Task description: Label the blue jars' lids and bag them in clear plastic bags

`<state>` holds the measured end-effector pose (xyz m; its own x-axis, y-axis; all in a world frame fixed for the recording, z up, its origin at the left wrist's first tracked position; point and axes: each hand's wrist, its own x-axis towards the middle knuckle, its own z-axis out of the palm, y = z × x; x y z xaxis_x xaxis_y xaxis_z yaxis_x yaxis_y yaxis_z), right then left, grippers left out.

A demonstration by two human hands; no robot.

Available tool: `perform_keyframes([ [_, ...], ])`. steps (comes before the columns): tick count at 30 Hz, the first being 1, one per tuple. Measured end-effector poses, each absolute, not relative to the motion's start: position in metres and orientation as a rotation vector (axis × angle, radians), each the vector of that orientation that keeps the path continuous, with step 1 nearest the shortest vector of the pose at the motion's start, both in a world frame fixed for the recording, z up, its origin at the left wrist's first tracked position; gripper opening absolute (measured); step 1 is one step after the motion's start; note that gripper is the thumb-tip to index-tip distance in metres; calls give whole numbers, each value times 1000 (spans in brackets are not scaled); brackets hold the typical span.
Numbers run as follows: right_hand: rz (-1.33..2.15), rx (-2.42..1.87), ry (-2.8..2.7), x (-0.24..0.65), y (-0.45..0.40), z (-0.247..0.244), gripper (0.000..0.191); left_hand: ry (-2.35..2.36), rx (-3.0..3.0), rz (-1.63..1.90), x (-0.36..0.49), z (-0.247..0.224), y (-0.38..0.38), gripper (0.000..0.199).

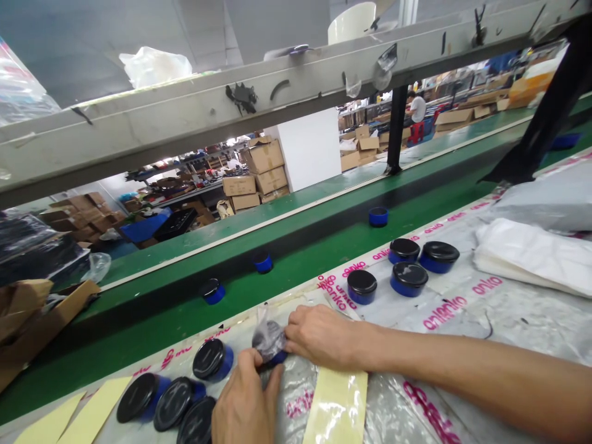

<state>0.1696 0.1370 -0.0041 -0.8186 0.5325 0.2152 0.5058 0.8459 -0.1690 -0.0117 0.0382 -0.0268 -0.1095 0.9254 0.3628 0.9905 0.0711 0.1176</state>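
Between my two hands is a round blue container with a black lid (269, 339), with crumpled clear plastic over its top. My left hand (245, 398) grips its near left side with thumb and finger. The fingers of my right hand (319, 336) are bent against its right side and partly hide it. Left of my left hand, several more black-lidded blue containers (210, 359) stand close together, the nearest partly covered by that hand. Under my right wrist lies a pale yellow sticker sheet (337, 404).
Several similar containers (407, 279) stand right of my hands, near a white stack of bags (531, 256). Beyond the plastic-covered table edge runs a green conveyor belt (305, 259) carrying several blue containers. A grey shelf beam (185, 105) crosses above. Far back, a person (417, 110) sits among cartons.
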Motion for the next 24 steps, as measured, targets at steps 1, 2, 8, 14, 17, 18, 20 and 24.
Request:
perform_keyframes([
  [1, 145, -797, -2767, 169, 137, -5, 33, -2164, -1940, -522, -11, -27, 39, 9],
  [2, 144, -807, -2761, 169, 136, -6, 33, -2174, -1929, -544, -10, -26, 40, 12],
  [8, 160, -809, -2675, 169, 137, -9, 33, -2118, -1921, -475, -11, -26, 43, 38],
  [14, 64, -927, -2634, 166, 132, -6, 28, -1643, -1929, -459, -16, -24, 48, 45],
  [17, 44, -998, -2605, 164, 130, -3, 25, -1554, -1944, -548, -16, -24, 51, 31],
  [18, 48, -1020, -2590, 164, 130, -2, 24, -1556, -1956, -584, -16, -24, 51, 28],
  [20, 67, -1071, -2561, 164, 131, 1, 24, -1608, -1972, -645, -16, -23, 53, 27],
  [24, 163, -1237, -2502, 166, 135, 20, 23, -1896, -2001, -800, -18, -6, 58, 30],
])
